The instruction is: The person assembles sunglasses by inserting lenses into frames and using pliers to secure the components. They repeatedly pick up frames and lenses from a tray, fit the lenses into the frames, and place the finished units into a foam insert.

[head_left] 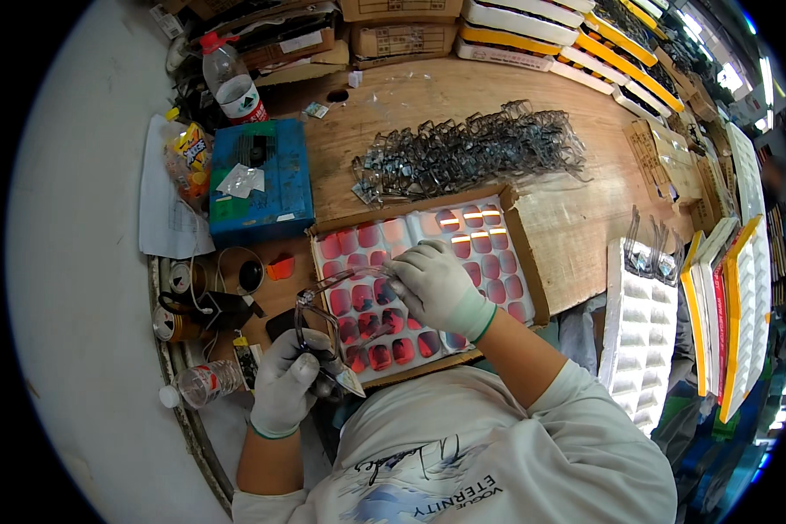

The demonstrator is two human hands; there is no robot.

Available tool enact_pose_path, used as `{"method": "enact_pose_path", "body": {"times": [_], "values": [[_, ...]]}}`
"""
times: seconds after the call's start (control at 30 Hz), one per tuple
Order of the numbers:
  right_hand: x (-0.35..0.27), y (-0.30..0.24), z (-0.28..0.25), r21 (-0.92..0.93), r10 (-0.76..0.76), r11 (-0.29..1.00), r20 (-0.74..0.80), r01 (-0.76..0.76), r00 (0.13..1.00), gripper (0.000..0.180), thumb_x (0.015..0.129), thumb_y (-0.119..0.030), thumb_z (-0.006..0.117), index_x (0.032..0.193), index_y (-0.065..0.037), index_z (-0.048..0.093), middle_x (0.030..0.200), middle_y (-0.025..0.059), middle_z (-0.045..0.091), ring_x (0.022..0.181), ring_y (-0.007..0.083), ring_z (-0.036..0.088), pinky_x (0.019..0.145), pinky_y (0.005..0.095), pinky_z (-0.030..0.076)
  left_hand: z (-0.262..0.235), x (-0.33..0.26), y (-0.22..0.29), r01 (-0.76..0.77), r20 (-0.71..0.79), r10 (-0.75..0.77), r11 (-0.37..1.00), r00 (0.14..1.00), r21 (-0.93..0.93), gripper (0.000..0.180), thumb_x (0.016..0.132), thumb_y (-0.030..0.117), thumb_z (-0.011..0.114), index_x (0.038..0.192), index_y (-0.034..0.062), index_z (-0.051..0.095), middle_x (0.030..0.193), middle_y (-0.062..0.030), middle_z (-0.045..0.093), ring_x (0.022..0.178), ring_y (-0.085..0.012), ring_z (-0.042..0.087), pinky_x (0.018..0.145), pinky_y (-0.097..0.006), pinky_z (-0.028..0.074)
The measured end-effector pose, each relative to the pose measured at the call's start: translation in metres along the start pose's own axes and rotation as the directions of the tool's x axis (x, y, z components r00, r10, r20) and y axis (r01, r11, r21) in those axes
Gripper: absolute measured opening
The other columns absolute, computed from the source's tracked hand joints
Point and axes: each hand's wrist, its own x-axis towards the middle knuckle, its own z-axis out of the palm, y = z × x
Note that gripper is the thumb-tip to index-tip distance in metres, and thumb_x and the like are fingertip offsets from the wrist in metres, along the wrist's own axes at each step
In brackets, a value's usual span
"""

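A clear grey eyeglass frame (299, 325) is gripped at its front by my gloved left hand (286, 384), thumb on top. A small whitish tag (349, 381) hangs at its lower side. One temple of the frame stretches right, and its end meets the pinched fingertips of my gloved right hand (437, 284). Beneath that hand lies a shallow cardboard box (533, 271) holding rows of red-pink and purple tinted lenses (403, 351). Part of the lens rows is hidden by my right hand and forearm.
A tangled heap of eyeglass frames (472, 153) lies beyond the box. A blue box (262, 183) and bottle (231, 83) stand left; a plastic bottle (208, 384) lies nearer. White compartment trays (642, 341) stand right, cartons (402, 39) and stacked trays (515, 35) at the back.
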Motion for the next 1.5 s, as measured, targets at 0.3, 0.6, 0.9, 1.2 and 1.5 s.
{"method": "enact_pose_path", "body": {"times": [0.3, 0.6, 0.9, 1.2, 1.5], "values": [[-0.007, -0.021, -0.021, -0.072, -0.071, 0.995, -0.026, 0.069, 0.997, 0.02, 0.088, -0.019, 0.066, 0.104, -0.007, 0.066, 0.097, 0.0079, 0.067, 0.095, 0.0276, 0.063, 0.092, 0.0433, 0.047, 0.039, -0.001, -0.015, 0.189, 0.117, -0.17, 0.966, 0.978, -0.174, 0.028, 0.101, 0.019, 0.059, 0.119, -0.0018, 0.059, 0.084, -0.0063, 0.063, 0.059, -0.0064, 0.05, 0.052, -0.02, 0.04], [-0.07, -0.028, -0.046, 0.002, 0.064, 0.998, -0.133, -0.064, 0.989, 0.028, 0.078, -0.016, 0.07, 0.104, -0.007, 0.063, 0.093, 0.0104, 0.063, 0.093, 0.0304, 0.062, 0.088, 0.0427, 0.047, 0.074, -0.011, -0.048, -0.009, 0.064, -0.02, 0.906, 0.998, 0.423, 0.025, 0.103, 0.017, 0.05, 0.119, -0.0015, 0.058, 0.091, -0.0037, 0.052, 0.066, -0.0093, 0.054, 0.058, -0.026, 0.048], [-0.092, -0.039, -0.037, 0.089, 0.194, 0.98, -0.186, -0.18, 0.963, 0.017, 0.085, -0.017, 0.065, 0.1, -0.008, 0.064, 0.091, 0.0122, 0.064, 0.088, 0.0343, 0.062, 0.081, 0.046, 0.048, 0.073, -0.015, -0.047, -0.423, 0.308, 0.402, 0.24, 0.863, 0.874, 0.041, 0.091, 0.026, 0.065, 0.12, -0.0032, 0.059, 0.11, -0.0167, 0.05, 0.098, -0.0236, 0.057, 0.082, -0.035, 0.048], [-0.077, -0.024, -0.025, 0.273, 0.15, 0.959, -0.245, -0.08, 0.958, 0.018, 0.091, -0.019, 0.065, 0.102, -0.004, 0.065, 0.092, 0.0154, 0.066, 0.085, 0.035, 0.065, 0.082, 0.0456, 0.051, 0.085, -0.008, -0.039, 0.043, 0.019, -0.059, 0.879, 0.998, 0.476, 0.032, 0.09, 0.008, 0.062, 0.119, -0.0056, 0.057, 0.09, -0.0114, 0.071, 0.071, -0.0145, 0.067, 0.066, -0.027, 0.053], [0.031, 0.051, 0.057, -0.037, 0.374, 0.927, 0.089, -0.373, 0.923, 0.045, 0.092, -0.04, 0.063, 0.118, -0.003, 0.061, 0.105, 0.0191, 0.067, 0.101, 0.0357, 0.066, 0.087, 0.0462, 0.053, 0.047, 0.002, -0.042, -0.065, -0.1, 0.095, 0.962, 0.99, 0.265, 0.038, 0.097, 0.022, 0.063, 0.124, -0.0017, 0.051, 0.1, -0.0162, 0.069, 0.082, -0.0213, 0.07, 0.074, -0.034, 0.059]]}}
